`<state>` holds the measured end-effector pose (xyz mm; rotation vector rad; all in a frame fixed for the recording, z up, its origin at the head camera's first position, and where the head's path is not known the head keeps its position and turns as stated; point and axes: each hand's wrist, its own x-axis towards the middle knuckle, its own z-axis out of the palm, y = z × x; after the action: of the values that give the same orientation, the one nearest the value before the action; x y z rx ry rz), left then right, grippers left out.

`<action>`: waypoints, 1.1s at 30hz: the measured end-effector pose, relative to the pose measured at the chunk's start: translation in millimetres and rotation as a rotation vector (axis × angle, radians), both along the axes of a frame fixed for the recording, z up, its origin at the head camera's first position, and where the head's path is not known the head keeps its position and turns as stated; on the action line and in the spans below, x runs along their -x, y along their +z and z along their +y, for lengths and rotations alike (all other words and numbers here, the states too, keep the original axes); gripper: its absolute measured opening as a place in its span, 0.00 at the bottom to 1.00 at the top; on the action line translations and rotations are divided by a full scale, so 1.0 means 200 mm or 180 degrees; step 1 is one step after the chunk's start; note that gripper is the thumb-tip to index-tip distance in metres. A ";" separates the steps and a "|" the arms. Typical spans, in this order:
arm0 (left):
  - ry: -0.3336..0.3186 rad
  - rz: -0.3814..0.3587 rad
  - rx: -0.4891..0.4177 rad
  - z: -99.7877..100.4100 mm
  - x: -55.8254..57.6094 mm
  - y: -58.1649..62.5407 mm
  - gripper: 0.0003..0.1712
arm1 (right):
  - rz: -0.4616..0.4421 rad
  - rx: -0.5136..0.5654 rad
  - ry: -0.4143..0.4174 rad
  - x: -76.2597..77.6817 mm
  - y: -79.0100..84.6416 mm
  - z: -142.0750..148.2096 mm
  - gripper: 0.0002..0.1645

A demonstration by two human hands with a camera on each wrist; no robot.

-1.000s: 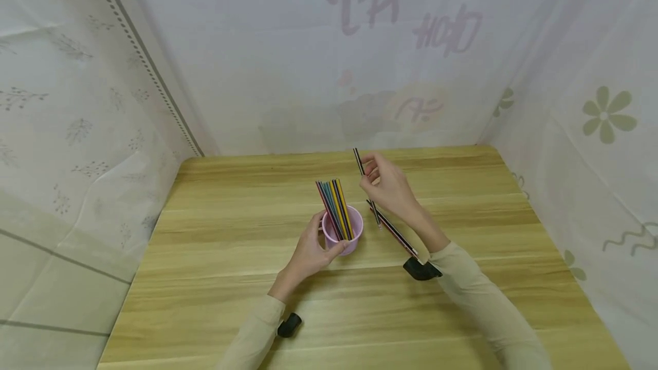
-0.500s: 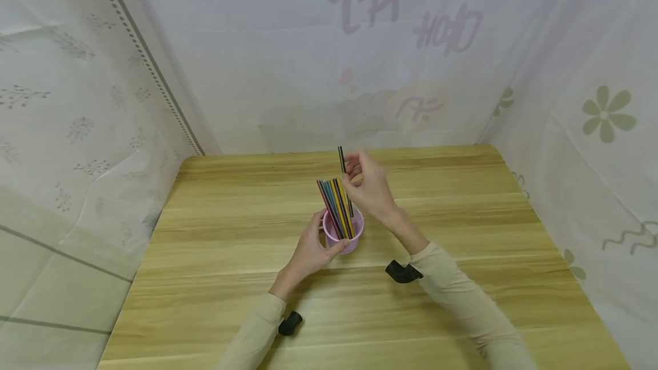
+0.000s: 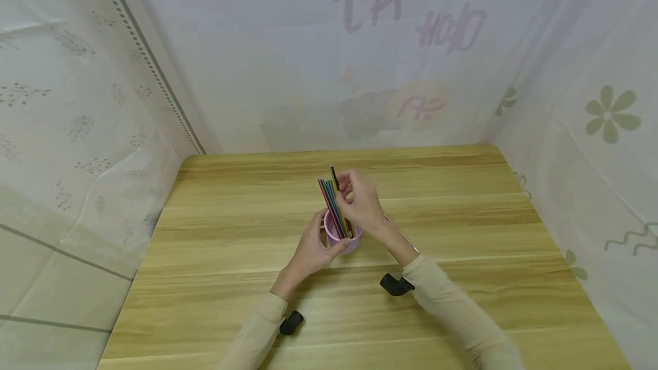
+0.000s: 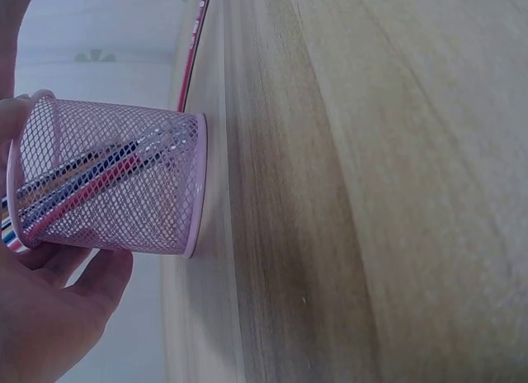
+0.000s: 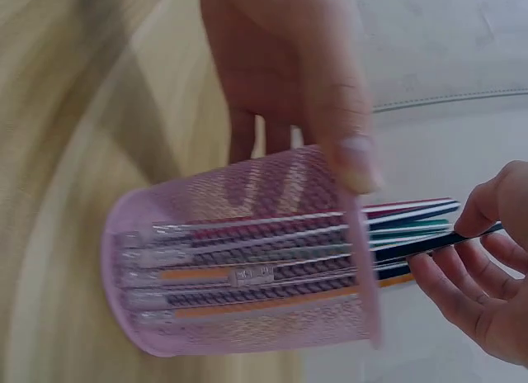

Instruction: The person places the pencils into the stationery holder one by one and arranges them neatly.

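Observation:
My left hand (image 3: 311, 250) grips a pink mesh pencil cup (image 3: 351, 247), thumb at the rim and fingers curled round the far side. Several colourful striped pencils (image 3: 328, 201) lean in the cup, eraser ends down, as the right wrist view shows through the mesh (image 5: 247, 185). A black striped pencil (image 3: 333, 176) is pinched by my right hand (image 3: 361, 201) between thumb and fingers near its top. Its lower part is inside the cup, beside the others. In the left wrist view the cup's base (image 4: 196, 210) is down at the tabletop.
Part of a red-and-black pencil (image 4: 196, 44) lies on the wooden table (image 3: 226, 233) beyond the cup, mostly hidden under my right forearm in the head view. Black wrist devices (image 3: 397, 285) sit under both sleeves. Patterned cloth walls (image 3: 288, 73) enclose the table's back and sides.
My right hand has carried the black pencil left from over the table to above the cup, then lowered it inside. The left hand and cup have stayed in place.

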<state>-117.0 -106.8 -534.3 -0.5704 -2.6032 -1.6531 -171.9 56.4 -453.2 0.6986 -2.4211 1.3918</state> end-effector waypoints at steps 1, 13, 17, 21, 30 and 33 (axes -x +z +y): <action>-0.0010 -0.0004 0.0002 0.00 0.00 0.00 0.50 | -0.0002 -0.0013 -0.0005 -0.01 -0.01 0.00 0.20; -0.0002 -0.0079 -0.0051 0.01 0.00 0.01 0.51 | -0.0026 -0.0263 -0.0141 -0.05 -0.09 0.01 0.17; 0.0006 -0.0063 -0.0022 0.01 0.00 0.00 0.51 | -0.0124 -0.0212 -0.0200 -0.06 -0.09 0.04 0.17; 0.0028 -0.0017 -0.0002 0.01 0.00 0.01 0.51 | -0.0158 -0.0139 -0.0240 -0.04 -0.10 0.09 0.16; 0.0105 0.0003 0.0011 0.01 0.00 0.00 0.50 | -0.0212 -0.0133 -0.0440 0.02 -0.10 0.22 0.14; 0.0103 -0.0001 0.0000 0.01 0.00 0.00 0.50 | -0.0357 -0.0195 -0.0526 0.04 -0.10 0.27 0.13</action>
<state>-116.9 -105.0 -534.2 -0.5251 -2.5981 -1.6441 -180.8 110.7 -473.9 0.4327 -2.5513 1.3296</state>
